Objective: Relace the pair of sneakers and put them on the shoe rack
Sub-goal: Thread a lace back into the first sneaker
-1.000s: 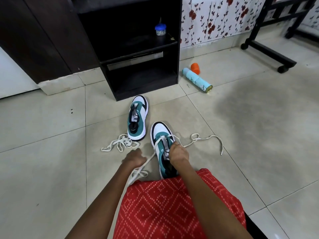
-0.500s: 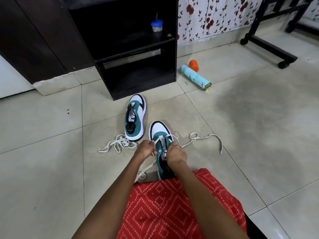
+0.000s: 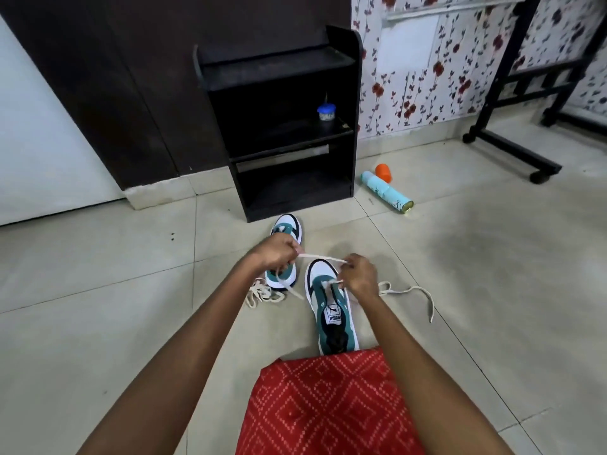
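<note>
We see two teal-and-white sneakers on the tiled floor before a black shoe rack (image 3: 279, 133). The near sneaker (image 3: 330, 310) lies toe-away, its cream lace (image 3: 320, 256) stretched taut between our hands. Our left hand (image 3: 274, 252) and right hand (image 3: 359, 274) each pinch it closed. The far sneaker (image 3: 285, 251) sits partly behind the left hand, a loose second lace (image 3: 262, 293) beside it. A spray can (image 3: 387, 192) lies off to the right.
</note>
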